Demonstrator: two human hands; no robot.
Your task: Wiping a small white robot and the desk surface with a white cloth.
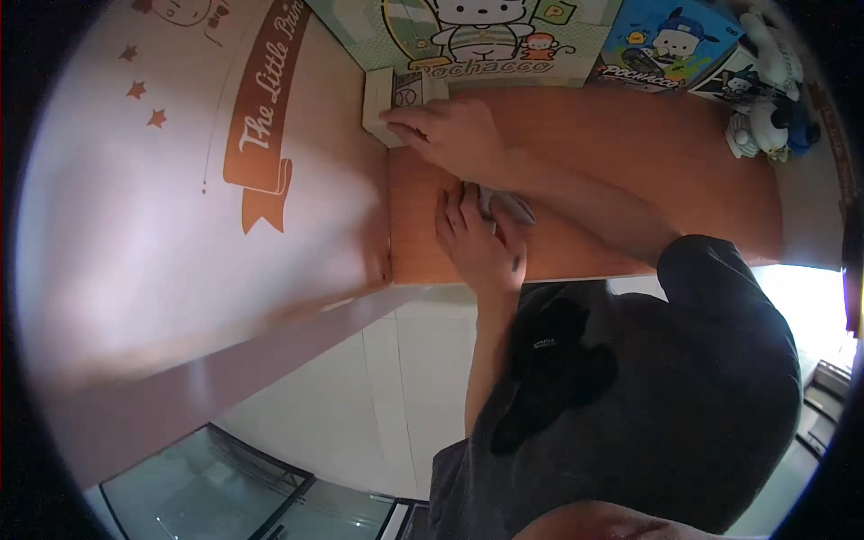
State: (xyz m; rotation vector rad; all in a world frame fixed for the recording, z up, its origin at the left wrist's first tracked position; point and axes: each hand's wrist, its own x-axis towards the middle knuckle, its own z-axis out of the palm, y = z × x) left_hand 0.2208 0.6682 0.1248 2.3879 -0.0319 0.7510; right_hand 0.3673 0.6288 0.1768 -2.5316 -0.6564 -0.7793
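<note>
We worked at an orange-brown wooden desktop pushed into a corner, where a pale wall rose on our left. The wall carried a brown ribbon decal and 3 small brown stars. Along the far edge of the desk stood a green cartoon box and a blue cartoon box, with a white plush toy at the far right corner. Below the desk edge we saw white floor tiles and a glass panel in a dark frame.

Our left hand lay flat, palm down, pressing a crumpled grey cloth against the desktop near the front edge; the cloth showed from under the fingers on the far right side of that hand, so the hand covered it rather than closed round it. Our right hand reached across to the corner and rested with loosely bent fingers on a small white box set against the wall, just beyond the cloth. Whether it truly gripped the box, we could not tell.
</note>
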